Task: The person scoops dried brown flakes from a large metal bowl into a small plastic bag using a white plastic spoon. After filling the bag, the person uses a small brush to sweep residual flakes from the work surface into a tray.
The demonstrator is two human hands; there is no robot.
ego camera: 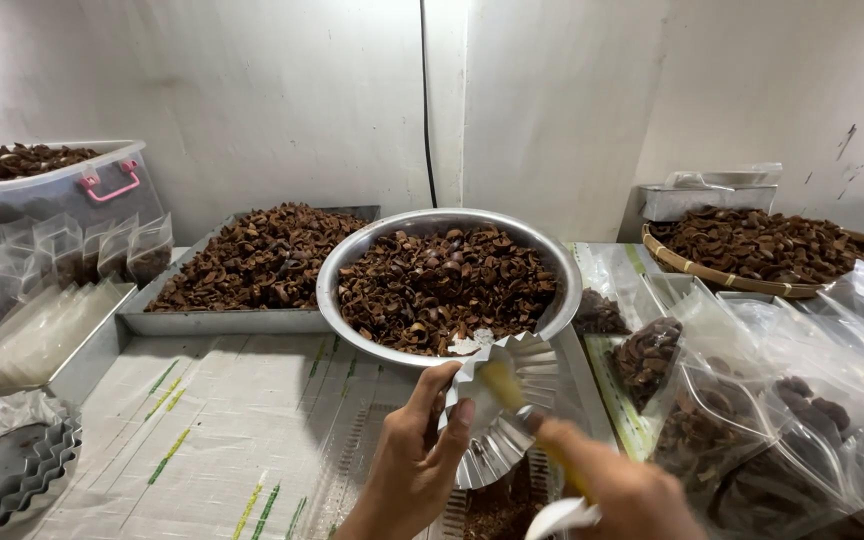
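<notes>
**Both hands on the fluted tin, low centre of the bench**

Right now the left hand [414, 455] comes up from the bottom edge, wrist low, palm turned inward. Thumb and fingers are clamped on the rim of a fluted metal tin [505, 405], which is tilted so its open face points back at the person. It sits just in front of the big steel bowl [449, 283], near the bowl's front rim; can't tell if they touch.

Right hand [624, 490] enters from the lower right, blurred. It's closed around a yellow-handled tool [508, 395] whose tip reaches into the tin. Tool type unclear, too much blur.

Bowl is heaped with dark brown dried shell pieces. Same stuff fills the flat metal tray [252, 320] behind-left and the woven basket [727, 275] at far right.

Clear bags [752, 420] with brown pieces are piled to the right of the hands. A stack of more fluted tins [12, 460] sits at the lower left, well apart from the hands. A clear lidded tub [52, 185] with pink latch stands at the back left. The bench is covered with a white woven sheet [212, 420].
</notes>
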